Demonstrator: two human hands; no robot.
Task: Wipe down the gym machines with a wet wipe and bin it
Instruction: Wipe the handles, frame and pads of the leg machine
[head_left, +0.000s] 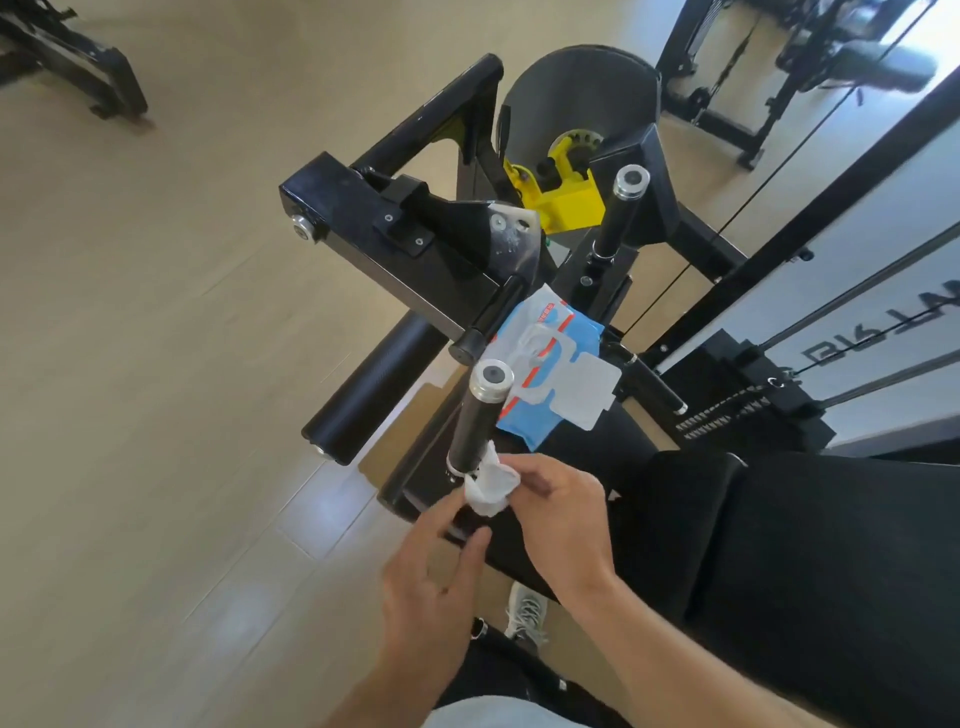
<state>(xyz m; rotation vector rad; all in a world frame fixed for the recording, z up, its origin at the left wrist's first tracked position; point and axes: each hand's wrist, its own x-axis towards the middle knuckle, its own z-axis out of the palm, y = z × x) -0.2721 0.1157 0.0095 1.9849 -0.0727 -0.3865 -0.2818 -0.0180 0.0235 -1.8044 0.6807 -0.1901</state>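
1. The gym machine (415, 270) fills the middle of the room, a black steel frame with a yellow adjuster (563, 195) and a dark weight plate (576, 98) at its far end, and a black padded seat (805, 561) spreading near and right.

2. A long black foam roller (371, 392) juts out to the left over the pale wood floor (156, 364); more black equipment stands far left and far right.

3. A blue pack of wipes (548, 364) lies on the machine just beyond the hands, its clear flap lifted open.

4. Two upright handles stand on the frame: the far handle (621, 215) and the near handle (475, 415), each black-gripped with a silver cap.

5. The right hand (561, 519) pinches the wet wipe (491, 486) in curled fingers, holding it bunched against the base of the near handle.

6. The left hand (436, 587) hovers just under the wipe, fingers loosely spread and holding nothing, though a fingertip seems to brush the wipe's lower edge.

7. I judge the wiping step barely under way: the wipe is still crumpled at the foot of that grip.

8. The next move probably calls for wrapping the wipe round the near handle and drawing it up the grip to the cap. The far handle, pads and bin come later; no bin is in sight.
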